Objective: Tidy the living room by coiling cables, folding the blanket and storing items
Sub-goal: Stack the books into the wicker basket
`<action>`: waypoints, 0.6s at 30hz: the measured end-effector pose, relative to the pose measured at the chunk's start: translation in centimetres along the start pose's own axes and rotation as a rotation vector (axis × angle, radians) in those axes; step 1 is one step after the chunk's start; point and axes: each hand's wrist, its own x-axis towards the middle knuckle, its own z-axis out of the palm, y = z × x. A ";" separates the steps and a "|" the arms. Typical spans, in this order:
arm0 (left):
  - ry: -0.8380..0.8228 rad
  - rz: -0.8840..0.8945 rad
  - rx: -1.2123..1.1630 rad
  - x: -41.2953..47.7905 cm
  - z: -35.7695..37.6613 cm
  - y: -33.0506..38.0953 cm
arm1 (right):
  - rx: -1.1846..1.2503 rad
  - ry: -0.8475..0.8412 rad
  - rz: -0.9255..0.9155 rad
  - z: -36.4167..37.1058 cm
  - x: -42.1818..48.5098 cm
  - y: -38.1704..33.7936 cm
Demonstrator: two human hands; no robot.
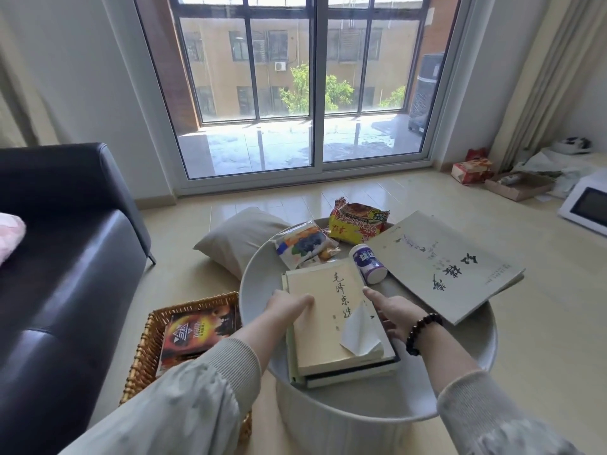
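A stack of books (331, 310), topped by a cream one with a curled cover corner, lies on the round grey table (473, 382). My left hand (289, 303) rests on the stack's left edge with fingers laid flat. My right hand (391, 311), with a bead bracelet at the wrist, touches the stack's right edge; whether its fingers curl under the books is unclear. A large grey book (446, 264) overhangs the table's right side. A small white and purple canister (369, 263) lies beside it. Two snack packets (305, 244) (356, 224) sit at the far rim.
A wicker basket (144, 343) holding a dark orange book (193, 333) stands on the floor left of the table. A grey cushion (236, 238) lies beyond it. A dark sofa (65, 257) is at left. Boxes (473, 170) and a white microwave (584, 205) sit at right.
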 end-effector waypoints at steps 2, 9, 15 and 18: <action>-0.042 -0.028 -0.106 -0.2 -0.1 0.0 | -0.148 -0.009 -0.005 0.2 -0.3 -0.1; -0.178 -0.099 -0.304 -0.5 -0.6 -0.9 | -0.182 -0.075 -0.025 0.4 0.0 -0.3; -0.298 -0.004 -0.512 -1.1 -0.6 -1.4 | 0.092 -0.180 -0.174 -0.1 -2.3 -0.5; -0.243 0.118 -0.678 -2.1 -0.8 -0.7 | 0.303 -0.240 -0.296 -0.6 -3.8 -0.8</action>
